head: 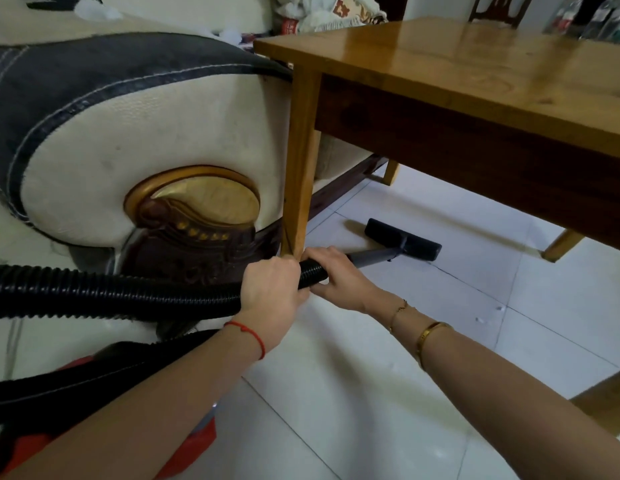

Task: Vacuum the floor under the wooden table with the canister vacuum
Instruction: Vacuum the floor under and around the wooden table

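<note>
White floor tiles fill the lower middle and right of the frame, shiny and big, with a few small white specks lying at the right. One wooden desk stands in the upper right, and three of its legs show clearly — one near leg in the middle and two far ones further back.

One sofa arm, cream with a dark blue band and a carved brown and gold foot, fills the left side, just beside the near leg.

One black ribbed hose comes in from the left edge and joins one grey tube. That tube leads to one flat black floor head, which lies on the tiles under the desk, in the middle of the frame.

Two hands hold the vacuum. The left hand is wrapped around the hose, its grip closed tight on it. The right hand is curled around the hose end where it meets the tube.

One red string is on the left wrist — two gold bracelets are on the right arm.

One red and black vacuum body sits in the lower left corner, partly hidden by the left arm.
</note>
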